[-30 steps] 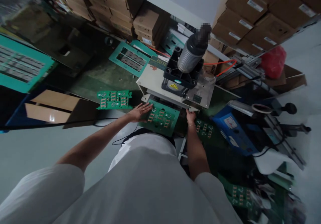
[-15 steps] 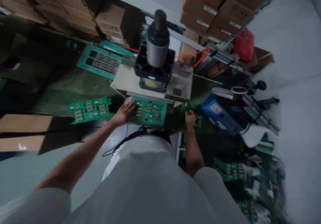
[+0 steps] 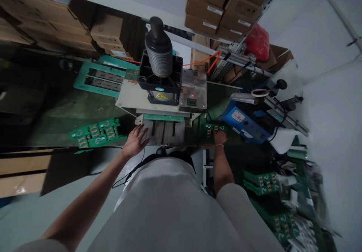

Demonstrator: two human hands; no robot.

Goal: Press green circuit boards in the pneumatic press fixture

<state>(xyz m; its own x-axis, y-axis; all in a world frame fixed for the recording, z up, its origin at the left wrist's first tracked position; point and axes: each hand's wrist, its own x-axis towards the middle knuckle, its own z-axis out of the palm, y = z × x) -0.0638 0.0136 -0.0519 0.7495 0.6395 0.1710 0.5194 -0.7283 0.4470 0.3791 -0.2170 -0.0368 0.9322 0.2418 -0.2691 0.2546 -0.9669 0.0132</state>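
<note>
My left hand (image 3: 135,141) hovers at the left front of the press (image 3: 160,75), fingers spread, nothing in it. Beside its fingertips lies the bare grey metal bed (image 3: 164,133) of the press. Only the front edge of a green fixture plate (image 3: 164,118) shows under the press head; whatever lies on it is hidden. My right hand (image 3: 220,137) is closed at the near right edge of a green circuit board (image 3: 210,129) on the bench, right of the press. Its fingertips are partly hidden. A red light (image 3: 192,96) glows on the metal control box (image 3: 195,84).
Stacked green circuit boards (image 3: 96,133) lie on the bench at left. A flat green frame (image 3: 98,79) sits behind them. At right stands a blue machine (image 3: 246,122), with more boards (image 3: 261,182) nearer me. Cardboard boxes (image 3: 207,9) fill the shelf above.
The green fixture plate with its circuit board has gone back under the press head, baring the metal bed. The red light has come on. My right hand has moved from a cable onto a circuit board.
</note>
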